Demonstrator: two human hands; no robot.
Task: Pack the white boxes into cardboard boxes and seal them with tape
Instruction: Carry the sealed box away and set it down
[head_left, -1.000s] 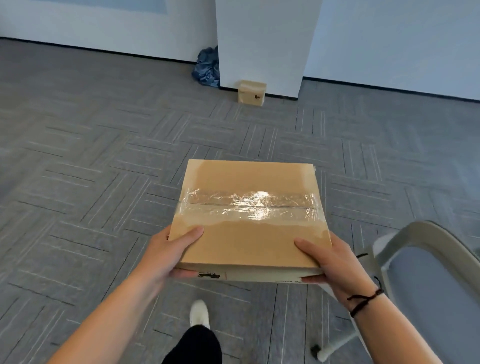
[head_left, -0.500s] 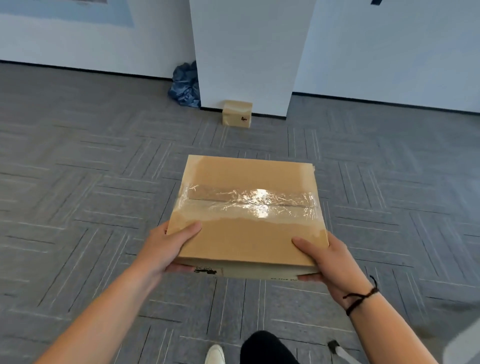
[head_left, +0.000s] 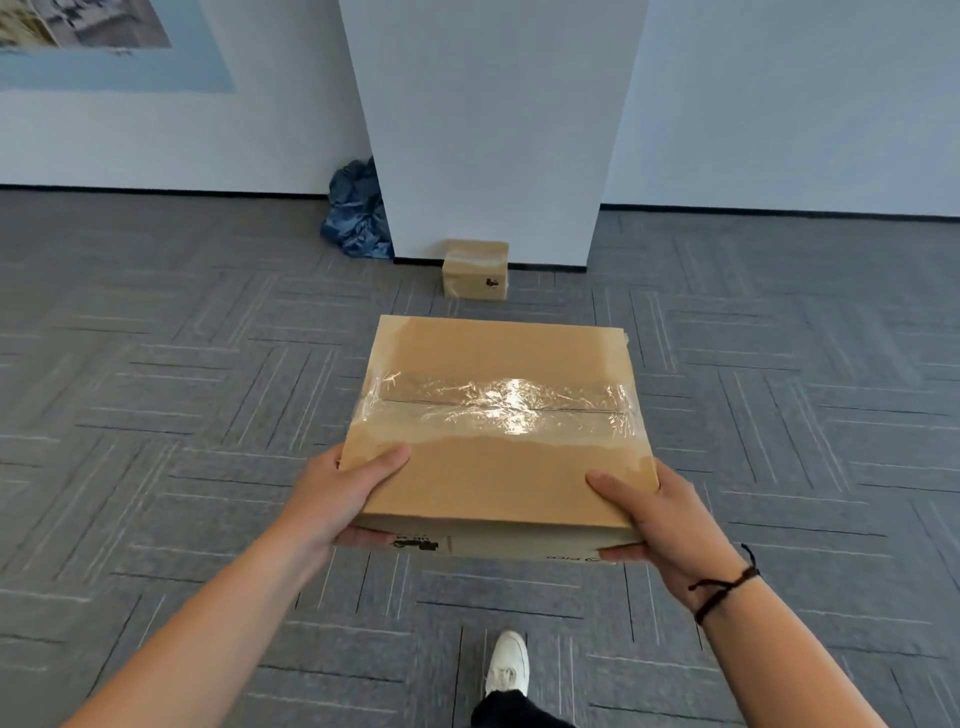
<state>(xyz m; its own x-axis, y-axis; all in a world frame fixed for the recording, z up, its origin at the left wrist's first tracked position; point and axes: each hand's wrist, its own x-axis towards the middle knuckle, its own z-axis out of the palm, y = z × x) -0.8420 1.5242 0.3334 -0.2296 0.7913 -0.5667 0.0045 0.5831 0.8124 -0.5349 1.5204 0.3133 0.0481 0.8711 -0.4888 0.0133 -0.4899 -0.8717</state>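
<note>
So both hands are carrying the box (head_left: 493, 431), a flat cardboard one, held out in front above the carpet (head_left: 156, 415), pretty much dead centre of the view. Left hand (head_left: 332, 499) grips the near left corner, around 7 o'clock on the box: thumb lying flat on top, fingers curled underneath, you can just see them poking out below the near edge. Right hand (head_left: 670, 525) does the same at the near right corner, about 5 o'clock, thumb on the lid and fingers wrapped under. There's a dark cord (head_left: 724, 587) round the right wrist.

The box is closed and taped. A wide band of clear tape (head_left: 498, 402) runs left to right across the seam in the middle of the lid, crinkly and catching a glare spot. Some printing on the near side wall, too small and upside down to read properly.

Up at 12 o'clock from the box, well apart from it, a small box (head_left: 475, 270) sits on the floor right against the foot of a white pillar (head_left: 493, 130), also taped. Just left of that, at roughly 11 o'clock, a crumpled blue bag (head_left: 356, 218) is tucked beside the pillar.

Down at 6 o'clock a white shoe (head_left: 506, 662) is on the carpet.
</note>
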